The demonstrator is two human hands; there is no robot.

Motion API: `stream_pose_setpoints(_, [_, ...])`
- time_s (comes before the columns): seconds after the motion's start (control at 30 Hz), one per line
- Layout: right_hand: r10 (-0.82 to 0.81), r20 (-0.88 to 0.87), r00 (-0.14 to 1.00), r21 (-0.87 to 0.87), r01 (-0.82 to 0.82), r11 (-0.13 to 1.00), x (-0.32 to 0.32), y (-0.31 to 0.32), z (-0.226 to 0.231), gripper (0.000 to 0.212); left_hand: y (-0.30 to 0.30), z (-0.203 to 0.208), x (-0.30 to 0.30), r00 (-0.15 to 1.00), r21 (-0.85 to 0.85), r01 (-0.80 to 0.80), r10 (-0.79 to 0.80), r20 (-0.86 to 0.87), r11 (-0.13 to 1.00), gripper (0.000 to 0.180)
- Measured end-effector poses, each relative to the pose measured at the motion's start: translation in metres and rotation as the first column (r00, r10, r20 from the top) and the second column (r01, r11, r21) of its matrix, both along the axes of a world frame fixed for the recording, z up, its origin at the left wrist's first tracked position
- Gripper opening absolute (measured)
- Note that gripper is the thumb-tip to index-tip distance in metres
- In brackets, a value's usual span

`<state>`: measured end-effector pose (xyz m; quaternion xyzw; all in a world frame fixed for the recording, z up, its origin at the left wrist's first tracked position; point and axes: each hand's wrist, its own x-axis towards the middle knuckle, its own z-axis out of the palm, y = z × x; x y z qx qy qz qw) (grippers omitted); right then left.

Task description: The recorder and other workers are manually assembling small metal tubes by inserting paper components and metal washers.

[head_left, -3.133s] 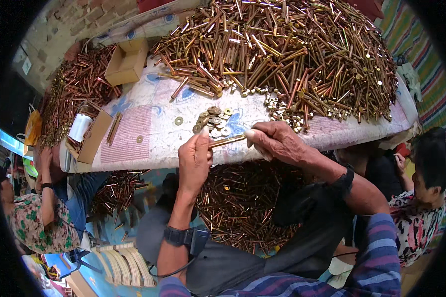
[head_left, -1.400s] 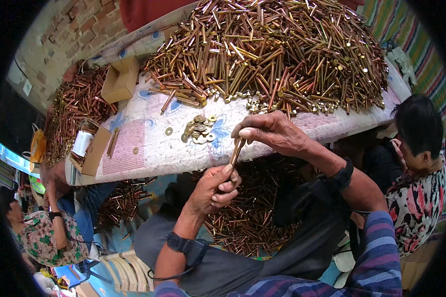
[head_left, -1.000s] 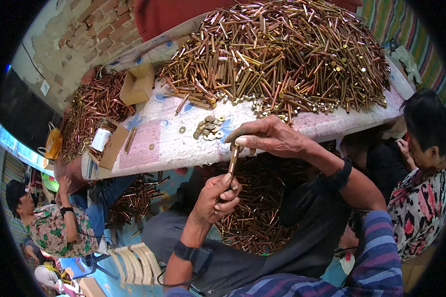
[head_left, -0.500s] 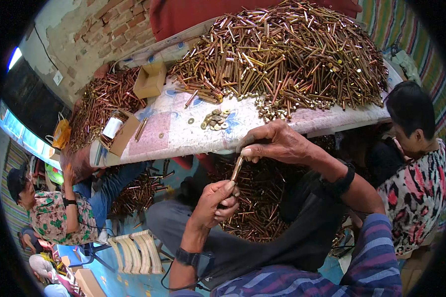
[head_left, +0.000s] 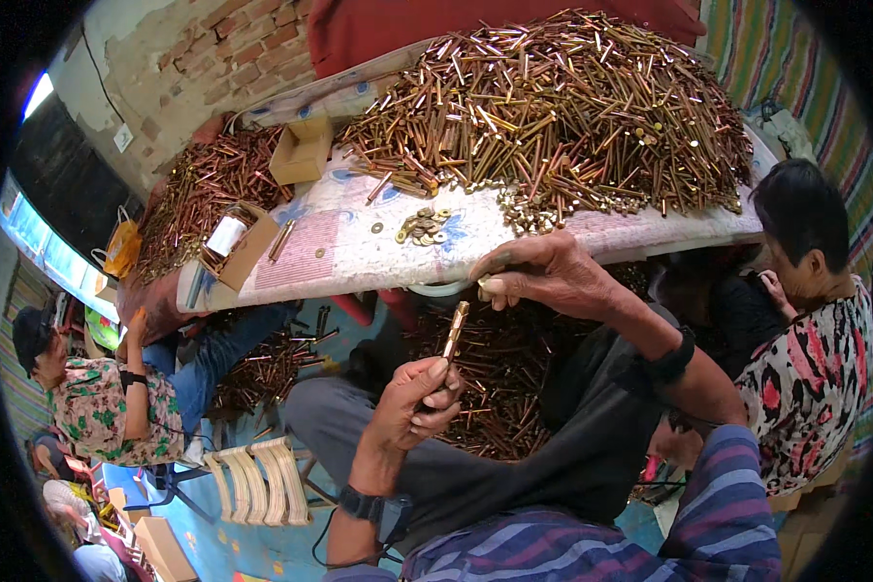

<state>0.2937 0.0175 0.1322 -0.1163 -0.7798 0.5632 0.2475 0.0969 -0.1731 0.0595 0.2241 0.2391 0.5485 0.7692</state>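
Observation:
My left hand (head_left: 417, 400) is closed round the lower end of a brassy expansion bolt (head_left: 455, 330), which tilts up with its top end free. Up and to the right of that end, my right hand (head_left: 555, 276) pinches a small pale metal piece (head_left: 484, 281), probably a nut, between thumb and forefinger. A gap separates this piece from the bolt. On the cloth-covered table (head_left: 369, 262) just beyond my hands lie a small heap of washers (head_left: 423, 227) and a cluster of small nuts (head_left: 526, 215).
A large heap of bolts (head_left: 563, 107) covers the far table, with another heap (head_left: 209, 189) at left. Cardboard boxes (head_left: 301, 153) stand between. More bolts (head_left: 500, 412) lie below, around my legs. One person (head_left: 116, 407) sits at left, another (head_left: 810, 378) close at right. A slatted stool (head_left: 259, 482) stands lower left.
My right hand has come away from the bolt's top end, now with a small piece in its fingertips. The left hand still holds the bolt, slightly lower and further left.

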Motion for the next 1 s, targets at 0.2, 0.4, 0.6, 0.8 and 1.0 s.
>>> stream_pose_setpoints(0.2, [-0.279,0.211,0.937,0.146,0.252,0.957,0.005,0.033,-0.025,0.024,0.002,-0.021,-0.007,0.996,-0.007,-0.082,0.082,-0.043,0.997,0.028])
stream_pose_setpoints(0.4, [-0.494,0.320,0.808,0.373,0.372,0.850,0.008,0.094,-0.048,0.027,0.016,-0.041,-0.016,0.988,-0.063,-0.144,0.147,0.055,0.988,0.025])
stream_pose_setpoints(0.6, [-0.564,0.363,0.742,0.558,0.311,0.769,-0.033,0.137,-0.061,0.025,0.029,-0.053,-0.021,0.984,-0.109,-0.174,0.178,0.027,0.979,0.023])
stream_pose_setpoints(0.8, [-0.660,0.306,0.686,0.768,0.232,0.597,-0.050,0.147,-0.066,0.024,0.031,-0.066,-0.028,0.979,-0.141,-0.200,0.192,-0.065,0.970,0.022])
stream_pose_setpoints(1.0, [-0.686,0.356,0.635,0.836,0.112,0.538,-0.021,0.127,-0.088,0.030,0.032,-0.077,-0.027,0.968,-0.127,-0.224,0.206,-0.143,0.966,0.022])
